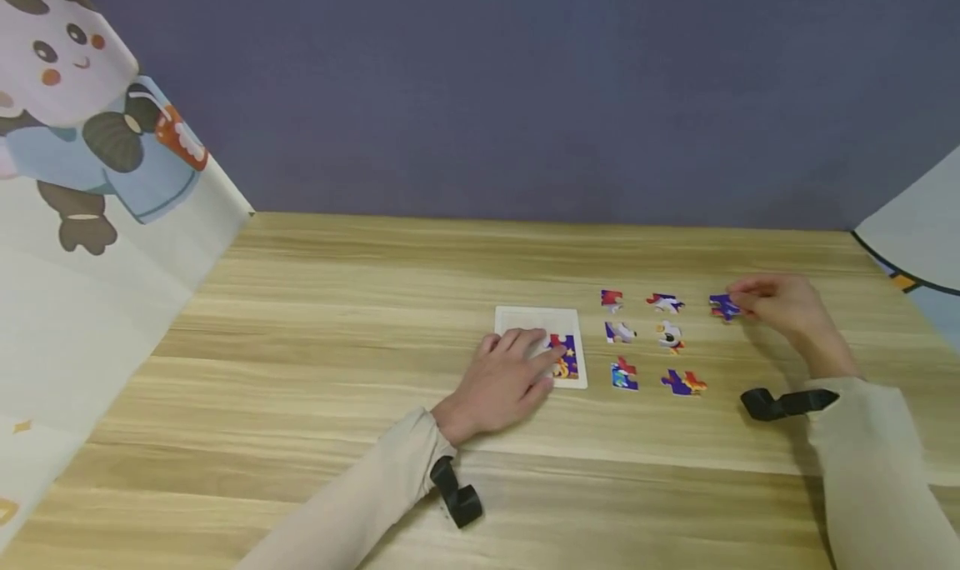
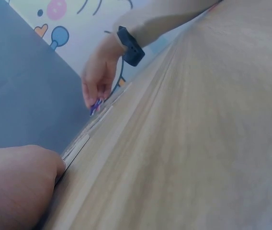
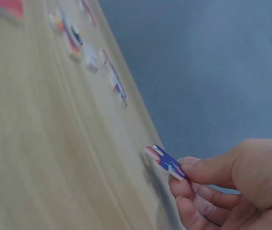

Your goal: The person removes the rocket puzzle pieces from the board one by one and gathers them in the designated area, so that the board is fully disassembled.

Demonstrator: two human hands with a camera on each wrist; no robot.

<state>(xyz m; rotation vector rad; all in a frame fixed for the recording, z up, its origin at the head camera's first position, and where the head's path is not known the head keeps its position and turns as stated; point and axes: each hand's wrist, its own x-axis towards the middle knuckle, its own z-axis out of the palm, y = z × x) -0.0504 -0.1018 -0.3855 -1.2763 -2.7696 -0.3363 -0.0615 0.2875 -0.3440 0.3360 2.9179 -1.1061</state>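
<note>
My right hand (image 1: 783, 307) pinches a purple and red jigsaw puzzle piece (image 3: 164, 162) between thumb and fingers, at the far right of the loose pieces. In the right wrist view the piece is lifted over the table, its shadow below. My left hand (image 1: 501, 384) rests with spread fingers over the white puzzle tray (image 1: 517, 313), covering much of its left and lower part. Inside the tray's right side lies a purple, red and yellow puzzle section (image 1: 572, 355), with a fingertip on it. In the left wrist view, the left hand (image 2: 21, 184) hides most of the tray.
Several loose puzzle pieces lie right of the tray, among them a red-and-white piece (image 1: 612, 300), a white duck-like piece (image 1: 670, 335), a blue-and-red piece (image 1: 623, 375) and a purple-and-orange piece (image 1: 682, 382). A dark panel (image 1: 525, 95) stands along the wooden table's (image 1: 337, 303) back edge.
</note>
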